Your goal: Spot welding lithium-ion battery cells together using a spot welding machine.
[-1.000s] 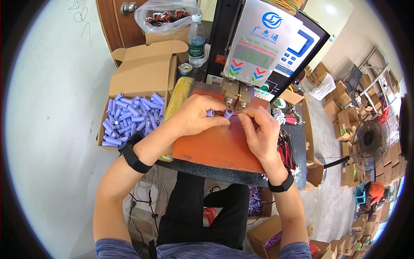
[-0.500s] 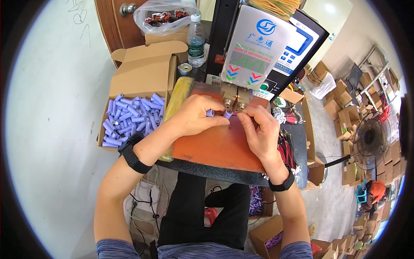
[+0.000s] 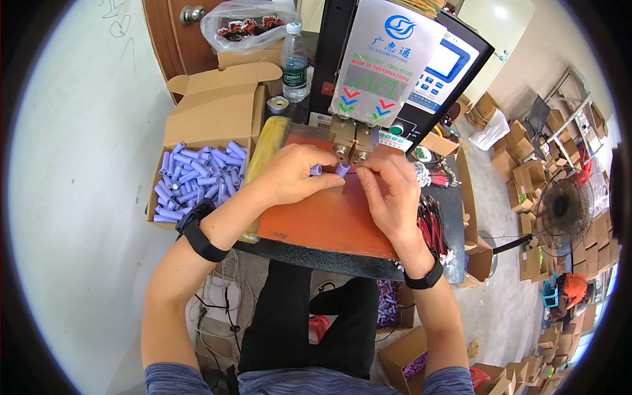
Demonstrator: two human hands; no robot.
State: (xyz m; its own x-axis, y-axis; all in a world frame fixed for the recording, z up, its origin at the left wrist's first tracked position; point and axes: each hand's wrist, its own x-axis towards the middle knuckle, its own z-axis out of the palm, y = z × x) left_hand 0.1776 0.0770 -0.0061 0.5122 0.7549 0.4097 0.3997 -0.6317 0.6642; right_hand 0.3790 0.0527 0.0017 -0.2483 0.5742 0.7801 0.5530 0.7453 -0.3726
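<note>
Just below the metal electrode tips [image 3: 349,150] of a spot welder [image 3: 388,72], my left hand [image 3: 295,176] is closed around a purple battery cell [image 3: 316,170]. Its thumb reaches toward a second purple cell [image 3: 342,169], which sits tilted under the electrodes. On the other side, my right hand [image 3: 394,197] has thumb and forefinger pinched close to that second cell. Whatever lies between those fingertips is too small to make out, and the upper fingers are blurred. Both hands are over an orange work mat [image 3: 316,224].
An open carton [image 3: 158,217] of loose purple cells [image 3: 197,174] stands left, beside a yellow plastic-wrapped roll [image 3: 266,148]. Behind are a water bottle [image 3: 294,62] and a tape roll [image 3: 277,104]. Red and black wire leads [image 3: 431,224] lie at the right edge, with a fan [image 3: 563,205] beyond.
The whole view has shifted slightly. My hands stay by the electrodes with the two cells, and the right hand's upper fingers now blur with motion.
</note>
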